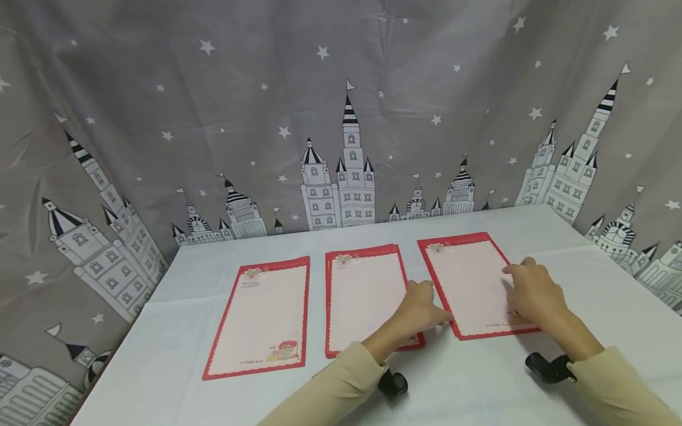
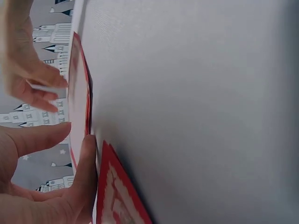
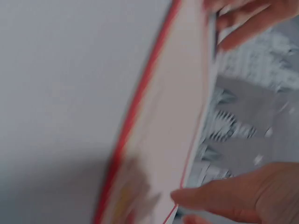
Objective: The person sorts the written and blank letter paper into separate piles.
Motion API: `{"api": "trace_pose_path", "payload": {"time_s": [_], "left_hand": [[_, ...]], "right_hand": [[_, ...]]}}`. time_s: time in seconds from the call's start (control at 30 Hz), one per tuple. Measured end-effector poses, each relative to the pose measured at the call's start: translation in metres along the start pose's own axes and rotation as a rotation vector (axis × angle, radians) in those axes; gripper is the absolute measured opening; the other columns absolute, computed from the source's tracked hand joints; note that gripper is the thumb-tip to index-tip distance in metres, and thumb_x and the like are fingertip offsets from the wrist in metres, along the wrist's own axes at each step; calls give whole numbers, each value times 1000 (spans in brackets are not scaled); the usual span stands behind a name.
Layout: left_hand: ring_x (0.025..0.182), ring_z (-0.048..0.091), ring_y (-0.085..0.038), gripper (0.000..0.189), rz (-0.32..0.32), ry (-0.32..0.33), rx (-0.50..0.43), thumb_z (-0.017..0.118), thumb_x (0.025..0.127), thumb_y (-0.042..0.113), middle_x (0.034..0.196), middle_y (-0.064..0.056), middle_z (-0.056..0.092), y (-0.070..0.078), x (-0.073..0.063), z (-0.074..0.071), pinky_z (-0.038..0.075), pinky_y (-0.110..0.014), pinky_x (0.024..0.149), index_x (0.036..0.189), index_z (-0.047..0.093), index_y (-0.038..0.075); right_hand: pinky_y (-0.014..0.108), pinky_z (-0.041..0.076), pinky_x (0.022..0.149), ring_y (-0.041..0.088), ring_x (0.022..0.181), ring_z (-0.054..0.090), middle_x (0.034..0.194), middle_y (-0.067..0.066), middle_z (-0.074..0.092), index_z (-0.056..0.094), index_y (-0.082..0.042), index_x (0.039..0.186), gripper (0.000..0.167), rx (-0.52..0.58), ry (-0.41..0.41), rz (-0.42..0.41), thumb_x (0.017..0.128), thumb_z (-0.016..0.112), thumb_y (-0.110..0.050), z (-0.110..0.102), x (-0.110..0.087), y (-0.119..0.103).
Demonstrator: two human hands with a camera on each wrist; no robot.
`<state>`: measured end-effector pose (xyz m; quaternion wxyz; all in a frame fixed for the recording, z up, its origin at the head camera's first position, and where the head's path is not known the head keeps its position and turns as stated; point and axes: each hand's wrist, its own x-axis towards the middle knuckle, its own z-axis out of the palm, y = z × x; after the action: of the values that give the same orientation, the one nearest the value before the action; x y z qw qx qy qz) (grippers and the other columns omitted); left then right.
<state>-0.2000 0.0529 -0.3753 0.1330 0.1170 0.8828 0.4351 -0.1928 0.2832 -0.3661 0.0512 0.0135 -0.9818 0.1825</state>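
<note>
Three piles of red-bordered letter paper lie in a row on the white tabletop. At the edges of the right pile [image 1: 463, 287] are both hands. My left hand [image 1: 418, 310] reaches between the middle pile [image 1: 367, 296] and the right one, its thumb and fingers spread at the right pile's left edge. In the left wrist view, a straight finger [image 2: 86, 163] lies along the papers' edge. My right hand [image 1: 535, 296] is at the right edge of the same pile, with an extended thumb [image 3: 201, 197] near that edge in the right wrist view. Neither hand visibly lifts a sheet.
The left pile [image 1: 266, 319] carries a small printed picture in its lower right corner. Behind the table [image 1: 160, 343] hangs a grey curtain [image 1: 240, 83] with stars and castles. Black wrist devices [image 1: 393, 384] are worn under the beige sleeves [image 1: 335, 384].
</note>
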Motion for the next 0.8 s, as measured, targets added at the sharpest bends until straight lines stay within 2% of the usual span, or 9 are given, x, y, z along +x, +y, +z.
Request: {"api": "trace_pose_path", "payload": {"time_s": [0.1,0.2,0.33,0.5,0.6,0.7,0.73,0.77,0.8], "left_hand": [[87,54,-13,52,50,-20,-35,82,88,11,113,-11,57,-6,-4,-9,53,-25,62,131,61,-7],[88,56,-13,62,116,-27,-30,75,93,9,124,-16,57,-8,-6,-24,54,-24,69,146,51,-10],[93,60,-16,55,169,13,15,70,96,8,123,-20,58,-11,-7,-52,55,-28,78,144,52,-13],[107,67,-32,54,114,104,50,69,96,9,125,-25,58,-26,-12,-92,57,-42,89,141,53,-15],[116,64,-39,55,77,136,91,67,95,11,129,-29,58,-42,-15,-111,55,-49,95,141,52,-17],[121,59,-41,56,24,156,137,66,94,12,133,-32,57,-59,-18,-123,53,-52,98,138,53,-19],[120,58,-40,55,-4,160,155,66,94,14,132,-32,57,-63,-20,-127,54,-51,95,136,54,-20],[121,56,-41,49,-27,170,169,66,94,14,130,-32,58,-67,-22,-130,56,-49,89,128,59,-20],[115,56,-39,41,-57,175,175,67,94,14,125,-31,58,-71,-24,-133,55,-45,81,118,63,-18]], "right_hand": [[51,58,71,43,93,63,106,32,65,65,18,121,39,129,-69,-49,84,72,6,0,1,-20],[49,59,79,36,90,67,101,25,70,67,16,119,33,233,-129,-90,88,72,3,0,1,-41],[43,60,78,29,88,67,100,19,72,70,13,118,30,276,-151,-118,91,73,0,6,0,-70],[35,58,72,24,85,63,98,15,70,72,12,118,28,315,-199,-156,93,73,-1,17,1,-100],[32,56,66,21,80,60,95,11,68,70,13,121,31,349,-252,-152,93,72,-1,25,4,-108],[29,54,61,16,71,58,90,9,66,69,13,121,33,375,-287,-142,92,73,0,35,5,-113],[29,53,60,15,68,57,88,8,64,70,11,119,30,383,-296,-135,92,74,-1,38,6,-114],[29,52,59,15,66,57,87,8,64,70,11,117,29,388,-299,-130,91,74,-1,40,6,-116],[28,52,59,14,64,57,85,8,64,71,9,114,26,391,-301,-130,91,75,-2,43,7,-118]]}}
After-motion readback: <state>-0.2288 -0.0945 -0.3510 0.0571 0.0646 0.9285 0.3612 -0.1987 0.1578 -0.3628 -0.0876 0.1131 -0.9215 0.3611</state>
